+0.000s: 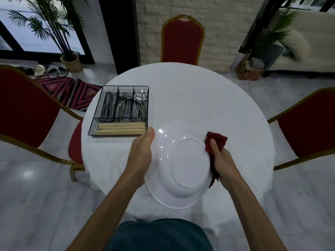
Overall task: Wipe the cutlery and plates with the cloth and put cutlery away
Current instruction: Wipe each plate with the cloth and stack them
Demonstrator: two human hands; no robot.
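A white plate (181,169), underside up, is held above a round white table (199,98); the left hand (141,154) grips the plate's left rim; the right hand (223,162) clutches a red cloth (216,141) against its right rim; a wire cutlery basket (116,136) sits beyond the plate's left side.

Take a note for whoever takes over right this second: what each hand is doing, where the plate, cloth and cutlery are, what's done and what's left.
Left hand: grips the left rim of the white plate, held above the table, apparently underside up.
Right hand: holds the red cloth against the plate's right rim.
Cutlery: sorted in the wire basket at the table's left, chopsticks in the front compartment.
Done: cutlery looks put away; none lies loose.
Left: finish wiping this plate and set it down.
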